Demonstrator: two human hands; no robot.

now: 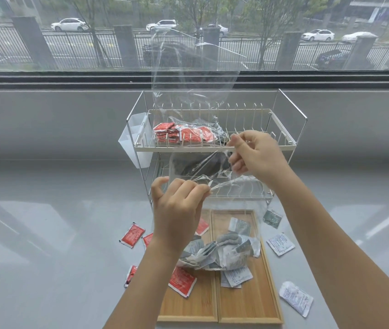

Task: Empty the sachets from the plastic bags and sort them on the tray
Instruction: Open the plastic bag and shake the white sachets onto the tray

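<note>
A grey table (46, 233) carries a two-tier wire rack (281, 129) with red sachets in a bag (181, 135) on its upper shelf, and in front of it a two-part wooden tray (243, 302). Above the tray hangs a clear plastic bag (224, 233) with grey-white sachets (222, 255) bunched at its bottom; the left hand (179, 207) and right hand (257, 155) each pinch its mouth. Loose red sachets (132, 235) lie left of the tray and on it, white ones (280, 244) to its right.

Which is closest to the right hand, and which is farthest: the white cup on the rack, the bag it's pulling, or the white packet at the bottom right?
1. Clear bag, pinched in the right hand.
2. White cup, on the rack's left side.
3. White packet, on the table by the tray's right edge.
</note>
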